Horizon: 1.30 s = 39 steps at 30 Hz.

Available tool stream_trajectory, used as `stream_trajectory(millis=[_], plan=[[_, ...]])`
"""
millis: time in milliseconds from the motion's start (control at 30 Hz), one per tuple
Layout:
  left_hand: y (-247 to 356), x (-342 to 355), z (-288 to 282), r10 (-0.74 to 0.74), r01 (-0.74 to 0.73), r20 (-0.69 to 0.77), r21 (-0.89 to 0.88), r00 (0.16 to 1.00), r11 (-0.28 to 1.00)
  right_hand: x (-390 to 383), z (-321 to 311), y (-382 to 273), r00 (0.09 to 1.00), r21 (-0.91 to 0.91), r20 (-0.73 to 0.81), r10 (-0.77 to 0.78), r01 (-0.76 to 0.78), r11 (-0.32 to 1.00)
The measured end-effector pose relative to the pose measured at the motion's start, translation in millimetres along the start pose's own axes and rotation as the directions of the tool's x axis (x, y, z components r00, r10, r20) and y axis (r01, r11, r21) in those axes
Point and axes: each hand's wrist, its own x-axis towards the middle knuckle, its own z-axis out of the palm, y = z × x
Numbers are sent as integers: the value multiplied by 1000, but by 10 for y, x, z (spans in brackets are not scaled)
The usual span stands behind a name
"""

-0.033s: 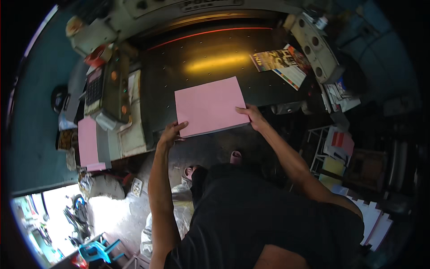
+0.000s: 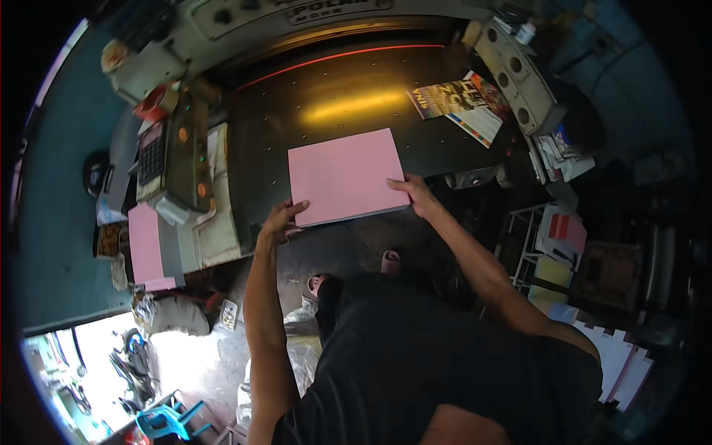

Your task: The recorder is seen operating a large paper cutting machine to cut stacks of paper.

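Observation:
A stack of pink paper (image 2: pixel 345 174) lies over the front edge of the dark machine table (image 2: pixel 256 159), its near side sticking out past the edge. My left hand (image 2: pixel 284 219) grips the near left corner, thumb on top and fingers underneath. On the right side, close to the near corner, my right hand (image 2: pixel 415 194) pinches the stack the same way. The top sheet looks blank and flat. The fingers under the stack are mostly hidden.
A red light line (image 2: pixel 341 52) crosses the table's far end. Printed colour leaflets (image 2: pixel 460 104) lie at the right. A control box (image 2: pixel 182 159) with a calculator (image 2: pixel 152 154) stands left, above more pink paper (image 2: pixel 146 248). A wire rack (image 2: pixel 523 237) with papers stands lower right.
The whole view has shifted very slightly. Both hands keep their hold on the pink paper stack, which has hardly moved.

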Motion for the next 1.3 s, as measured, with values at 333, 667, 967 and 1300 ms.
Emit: stream_trajectory(millis=[333,667,967,1300], plan=[[1049,1402,-569,8,-5,-14,240,1000,971,460,197,30,963,223,-138,230,-196,955],[1097,2262,-946,317,-328,-630,104,709,939,1534,2054,325,863,589,-376,336,-57,806],[991,1975,-988,-63,-212,-434,-555,898,804,2585,2481,91,915,610,-303,267,-29,792],[1412,2726,-1032,-115,-391,-622,-613,774,687,3317,1654,-389,902,285,-422,-91,228,931]])
